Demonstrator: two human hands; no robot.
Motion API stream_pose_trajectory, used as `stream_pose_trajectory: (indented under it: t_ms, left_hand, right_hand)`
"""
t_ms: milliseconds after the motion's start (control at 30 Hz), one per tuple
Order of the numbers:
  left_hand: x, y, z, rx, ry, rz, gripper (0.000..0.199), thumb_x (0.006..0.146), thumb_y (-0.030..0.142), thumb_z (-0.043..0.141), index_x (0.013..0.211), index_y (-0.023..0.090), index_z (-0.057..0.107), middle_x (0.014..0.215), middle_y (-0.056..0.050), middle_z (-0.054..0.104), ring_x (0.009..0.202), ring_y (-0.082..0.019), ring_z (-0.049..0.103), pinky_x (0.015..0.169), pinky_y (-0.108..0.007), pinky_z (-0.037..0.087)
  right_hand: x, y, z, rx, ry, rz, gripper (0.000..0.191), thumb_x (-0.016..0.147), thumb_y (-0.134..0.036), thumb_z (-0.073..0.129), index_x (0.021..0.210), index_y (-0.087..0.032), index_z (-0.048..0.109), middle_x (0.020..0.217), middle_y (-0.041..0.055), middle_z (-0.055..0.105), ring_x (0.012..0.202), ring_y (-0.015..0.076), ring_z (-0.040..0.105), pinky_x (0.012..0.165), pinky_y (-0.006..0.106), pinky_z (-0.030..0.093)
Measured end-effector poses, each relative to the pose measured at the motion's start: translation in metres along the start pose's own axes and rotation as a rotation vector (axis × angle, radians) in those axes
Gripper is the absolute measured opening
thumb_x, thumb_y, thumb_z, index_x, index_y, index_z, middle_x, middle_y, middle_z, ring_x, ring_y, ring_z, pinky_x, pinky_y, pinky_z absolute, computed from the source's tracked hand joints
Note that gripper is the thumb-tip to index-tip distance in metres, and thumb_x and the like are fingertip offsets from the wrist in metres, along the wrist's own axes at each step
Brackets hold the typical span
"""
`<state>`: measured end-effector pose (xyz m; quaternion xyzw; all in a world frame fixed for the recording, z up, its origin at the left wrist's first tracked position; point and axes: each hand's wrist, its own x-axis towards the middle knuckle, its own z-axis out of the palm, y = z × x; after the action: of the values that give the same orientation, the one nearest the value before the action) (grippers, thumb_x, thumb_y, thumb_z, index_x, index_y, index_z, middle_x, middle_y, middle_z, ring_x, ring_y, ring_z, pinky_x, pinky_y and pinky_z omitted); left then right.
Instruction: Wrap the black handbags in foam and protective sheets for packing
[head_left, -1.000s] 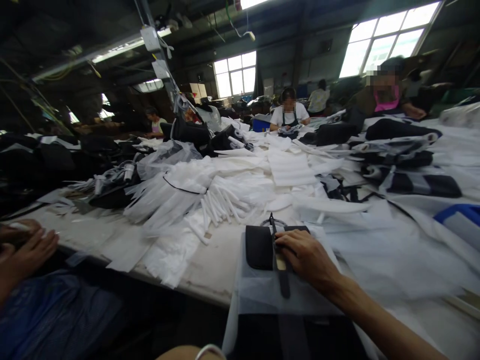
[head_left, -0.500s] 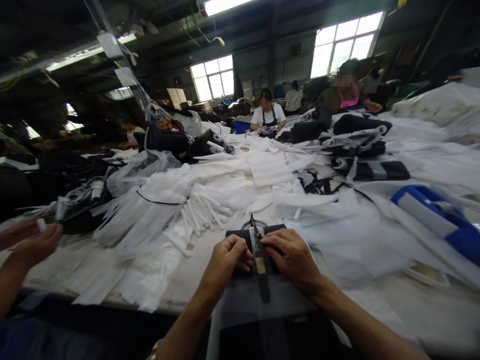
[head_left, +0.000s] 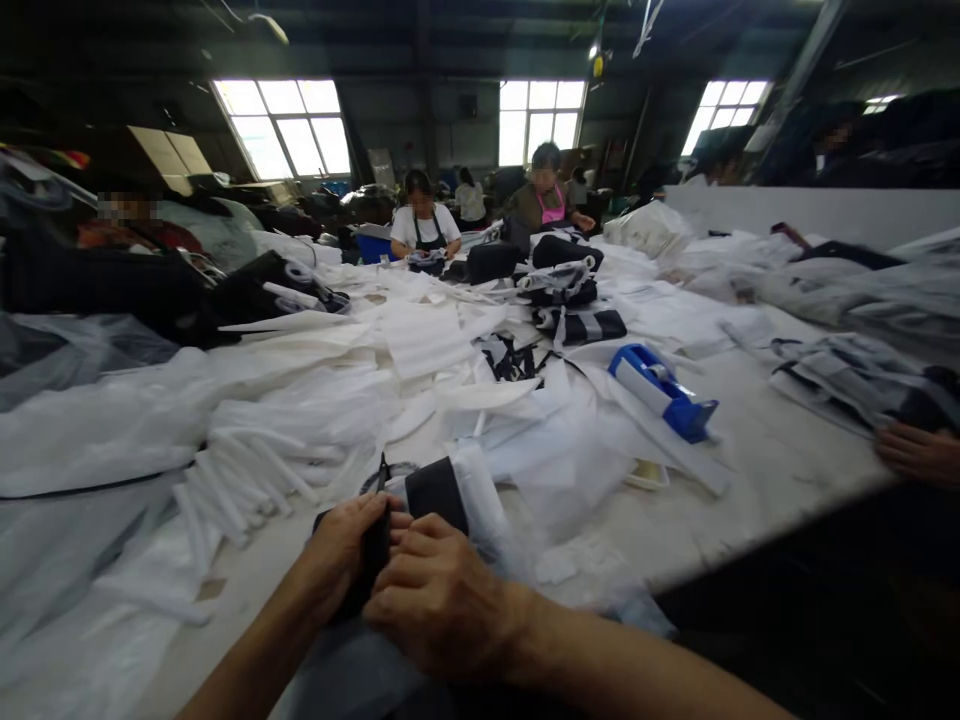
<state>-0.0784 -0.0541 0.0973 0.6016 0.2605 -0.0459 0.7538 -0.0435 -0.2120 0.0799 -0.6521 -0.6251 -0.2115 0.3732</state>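
Note:
A black strap runs up between my two hands, its thin tip standing above my fingers. My left hand is closed on the strap from the left side. Curled against the same strap is my right hand; its fingertips are partly hidden. Under and behind them lies a black fabric piece wrapped in clear plastic, with a grey ring-like coil at its far edge. My hands cover most of the piece's near part.
White foam tubes lie to the left. A blue tape dispenser stands on the right part of the pale table. Foam sheets and black bundles are heaped beyond. A co-worker's hand is at the right edge.
My view has swung to the right, so the scene sits further left. My right hand has curled and moved nearer along the strap, beside my left hand.

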Motion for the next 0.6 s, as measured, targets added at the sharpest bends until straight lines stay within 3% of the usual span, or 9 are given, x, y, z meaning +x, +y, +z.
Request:
stream_pose_trajectory:
  t_ms: [133,200,267,367,433,600]
  left_hand:
    - [-0.004,-0.005,-0.002,0.025,0.025,-0.045,0.027,0.08,0.038,0.067,0.09,0.013,0.06,0.074,-0.008,0.069,0.06,-0.017,0.065,0.058,-0.027,0.054]
    - [-0.004,-0.006,-0.003,0.019,0.03,-0.042,0.023,0.085,0.035,0.062,0.091,0.013,0.058,0.074,-0.008,0.069,0.058,-0.016,0.064,0.058,-0.026,0.054]
    - [-0.003,-0.007,-0.005,0.012,0.025,-0.043,0.021,0.088,0.033,0.058,0.092,0.013,0.058,0.074,-0.008,0.069,0.058,-0.015,0.064,0.057,-0.026,0.054]
    - [-0.002,-0.007,-0.006,0.001,0.017,-0.047,0.022,0.09,0.033,0.056,0.093,0.012,0.058,0.075,-0.009,0.069,0.057,-0.015,0.064,0.057,-0.026,0.054]
    - [-0.002,-0.007,-0.007,-0.018,0.009,-0.052,0.022,0.09,0.033,0.056,0.094,0.012,0.058,0.074,-0.009,0.069,0.056,-0.015,0.064,0.057,-0.026,0.054]
    - [-0.001,-0.005,-0.006,-0.046,0.0,-0.054,0.021,0.087,0.032,0.06,0.092,0.011,0.059,0.073,-0.01,0.069,0.057,-0.015,0.064,0.055,-0.024,0.054]
  right_hand:
    - [-0.045,0.011,-0.065,0.006,0.045,0.199,0.014,0.089,-0.014,0.056,0.099,-0.02,0.062,0.093,0.002,0.072,0.087,0.014,0.064,0.086,0.033,0.047]
    - [-0.08,0.024,-0.093,-0.153,-0.001,0.31,0.026,0.089,-0.014,0.056,0.114,-0.022,0.061,0.11,0.0062,0.07,0.108,0.0193,0.062,0.098,0.04,0.045]
    - [-0.117,0.037,-0.106,-0.363,-0.141,0.415,0.044,0.089,-0.026,0.059,0.133,-0.021,0.052,0.135,0.0123,0.057,0.131,0.028,0.047,0.109,0.051,0.035]
    - [-0.164,0.053,-0.095,-0.551,-0.33,0.542,0.075,0.087,-0.046,0.061,0.15,-0.017,0.031,0.154,0.0157,0.035,0.144,0.0346,0.025,0.114,0.059,0.025]
    - [-0.181,0.064,-0.077,-0.589,-0.381,0.577,0.075,0.09,-0.047,0.056,0.152,-0.017,0.026,0.155,0.0144,0.033,0.146,0.0323,0.021,0.115,0.057,0.024]
    - [-0.172,0.103,-0.044,-0.563,-0.389,0.643,0.067,0.095,-0.048,0.046,0.15,-0.015,0.03,0.154,0.0136,0.036,0.146,0.0292,0.022,0.117,0.054,0.021]
